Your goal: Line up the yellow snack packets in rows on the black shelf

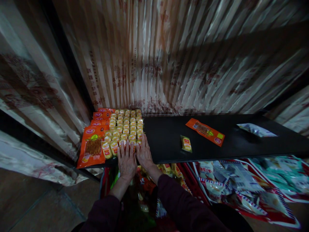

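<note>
Rows of small yellow wrapped snack cakes stand packed together on the left part of a black shelf. My left hand lies with fingers stretched over the front of the rows, its fingertips touching the nearest cakes. At the right front corner of the block, my right hand rests its extended fingers along the side of the cakes. Neither hand grips anything. Orange snack packets overlap in a column directly left of the cakes. The cakes under my fingers are partly hidden.
Farther right on the shelf lie a single yellow cake, an orange packet and a white-and-blue packet. Below the front edge are red baskets with bagged snacks and teal packets. A striped curtain hangs behind.
</note>
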Action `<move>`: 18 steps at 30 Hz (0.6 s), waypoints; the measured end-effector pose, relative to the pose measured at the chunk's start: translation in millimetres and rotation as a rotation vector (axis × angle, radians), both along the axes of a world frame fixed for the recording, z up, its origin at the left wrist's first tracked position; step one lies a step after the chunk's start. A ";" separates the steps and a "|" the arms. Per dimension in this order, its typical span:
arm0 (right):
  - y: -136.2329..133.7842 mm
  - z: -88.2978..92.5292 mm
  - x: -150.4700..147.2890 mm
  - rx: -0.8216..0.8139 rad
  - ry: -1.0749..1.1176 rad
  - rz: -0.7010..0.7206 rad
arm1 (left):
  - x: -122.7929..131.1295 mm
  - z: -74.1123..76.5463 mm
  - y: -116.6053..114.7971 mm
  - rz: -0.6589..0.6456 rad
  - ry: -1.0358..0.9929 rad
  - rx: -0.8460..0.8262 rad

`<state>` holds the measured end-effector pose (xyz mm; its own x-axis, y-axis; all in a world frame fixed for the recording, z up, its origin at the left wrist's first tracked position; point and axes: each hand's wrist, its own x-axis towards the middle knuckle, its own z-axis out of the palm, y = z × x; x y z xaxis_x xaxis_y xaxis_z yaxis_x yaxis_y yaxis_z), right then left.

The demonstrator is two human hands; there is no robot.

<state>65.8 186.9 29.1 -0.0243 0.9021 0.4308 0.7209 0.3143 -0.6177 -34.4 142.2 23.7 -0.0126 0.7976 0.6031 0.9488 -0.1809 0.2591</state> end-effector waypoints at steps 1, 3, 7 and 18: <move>-0.1 0.3 -0.4 -0.003 0.003 -0.002 | -0.1 0.0 0.3 -0.001 -0.002 0.002; -0.2 1.1 -0.9 -0.010 0.007 -0.005 | -0.4 -0.1 1.1 -0.007 -0.001 0.006; -0.1 2.2 -1.0 -0.042 0.000 -0.009 | -0.8 -0.5 1.3 -0.002 0.029 0.005; -7.2 4.0 1.3 -0.056 -0.019 -0.020 | -3.5 1.1 -3.9 -0.014 0.041 -0.031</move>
<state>67.2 179.8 33.1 -0.0141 0.9253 0.3790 0.7387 0.2651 -0.6197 -38.0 138.3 24.8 0.0227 0.8158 0.5780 0.9561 -0.1867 0.2260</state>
